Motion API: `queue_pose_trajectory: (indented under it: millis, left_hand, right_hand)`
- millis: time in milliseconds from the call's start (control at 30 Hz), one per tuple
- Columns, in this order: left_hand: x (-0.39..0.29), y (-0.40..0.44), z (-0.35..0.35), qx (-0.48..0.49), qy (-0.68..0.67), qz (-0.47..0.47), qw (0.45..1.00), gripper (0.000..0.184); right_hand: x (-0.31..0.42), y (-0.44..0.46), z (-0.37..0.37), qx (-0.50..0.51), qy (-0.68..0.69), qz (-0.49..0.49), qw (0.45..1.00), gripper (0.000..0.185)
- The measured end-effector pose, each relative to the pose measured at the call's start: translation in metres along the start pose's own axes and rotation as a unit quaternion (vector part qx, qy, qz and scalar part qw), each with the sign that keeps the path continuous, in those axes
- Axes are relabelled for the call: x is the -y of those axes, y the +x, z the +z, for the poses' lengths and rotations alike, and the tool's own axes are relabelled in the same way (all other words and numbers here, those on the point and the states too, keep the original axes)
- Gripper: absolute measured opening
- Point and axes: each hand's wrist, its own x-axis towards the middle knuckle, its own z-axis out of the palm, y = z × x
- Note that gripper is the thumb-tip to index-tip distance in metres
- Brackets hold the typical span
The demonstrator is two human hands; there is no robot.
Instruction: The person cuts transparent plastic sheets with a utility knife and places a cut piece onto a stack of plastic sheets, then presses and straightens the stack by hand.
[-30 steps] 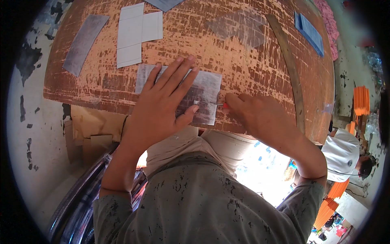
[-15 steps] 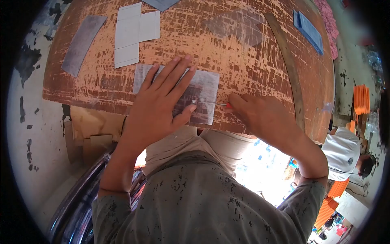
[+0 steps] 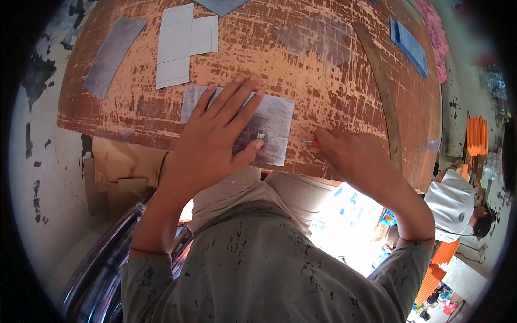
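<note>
My left hand (image 3: 213, 132) lies flat with its fingers stretched out on a thin greyish, see-through rectangular sheet (image 3: 278, 121) near the table's front edge. A small pale square (image 3: 260, 136) shows on the sheet just above my left thumb. My right hand (image 3: 353, 153) is closed around a slim red tool (image 3: 314, 144) with a thin metal tip; the fingers cover most of it, so its kind does not show. The tip points left and lies a short way off the sheet's right edge.
On the worn brown table (image 3: 242, 48) lie a white card template (image 3: 176, 46), a grey strip (image 3: 114, 58), a see-through sheet (image 3: 318, 39), a long curved-looking ruler (image 3: 381, 86) and folded blue pieces (image 3: 410, 48). A person in a white shirt (image 3: 452, 204) is at the right.
My right hand has drawn the red tool rightward, so its tip has left the sheet's right edge. My left hand stays flat on the sheet.
</note>
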Motion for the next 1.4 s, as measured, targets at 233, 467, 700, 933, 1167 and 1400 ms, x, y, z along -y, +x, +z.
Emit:
queue_pose_trajectory:
  millis: [233,467,700,933,1167,1400]
  left_hand:
    - [-0.001,0.001,0.000,-0.001,0.015,0.002,1.000,0.067]
    - [-0.003,0.000,-0.001,-0.013,0.015,-0.004,1.000,0.071]
    - [-0.004,0.001,0.000,-0.028,-0.005,-0.003,1.000,0.084]
    - [-0.003,0.000,0.003,-0.044,-0.033,-0.006,0.998,0.087]
    - [-0.001,0.000,0.005,-0.045,-0.028,-0.003,0.999,0.086]
    - [-0.002,0.000,0.005,-0.038,-0.019,-0.003,0.999,0.088]
  right_hand:
    - [-0.002,-0.007,-0.004,0.033,-0.004,0.022,0.999,0.020]
    - [-0.001,-0.015,-0.012,-0.020,-0.005,0.049,0.999,0.018]
    - [0.014,0.007,-0.005,-0.009,0.022,0.010,1.000,0.022]
    - [0.019,0.020,0.001,-0.029,0.001,-0.017,0.999,0.023]
    - [0.019,0.023,0.001,-0.008,-0.024,-0.031,0.999,0.029]
    - [0.019,0.024,0.001,-0.010,-0.029,-0.032,0.999,0.031]
